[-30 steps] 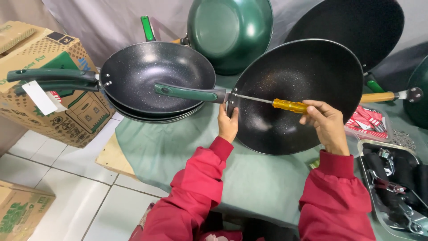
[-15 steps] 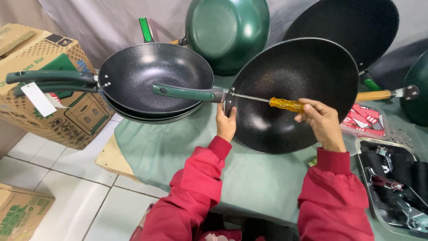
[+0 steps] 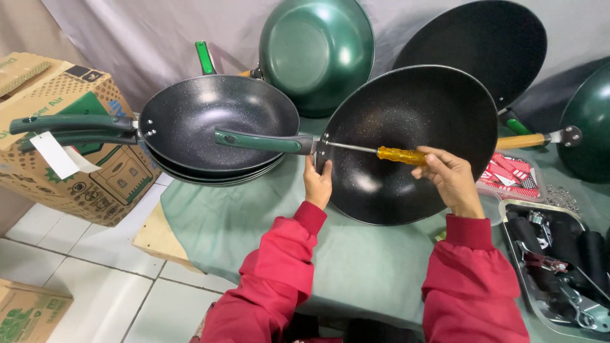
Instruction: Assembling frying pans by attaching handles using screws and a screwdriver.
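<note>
Black wok [image 3: 419, 127] stands tilted on the tabletop [image 3: 356, 267], left hand [image 3: 318, 184] gripping its rim. Right hand [image 3: 448, 178] grips a yellow-handled screwdriver [image 3: 397, 154] at the green handle [image 3: 257, 140] joint. Handle mounted; fastening appears unfinished.

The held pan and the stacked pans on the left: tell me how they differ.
The held pan is tipped up on its edge; the stacked pans lie flat, nested. The held pan is steadied at its rim by the left hand while the right hand drives a screwdriver at its handle joint; the stacked pans are untouched. Both have dark speckled insides and green handles.
</note>
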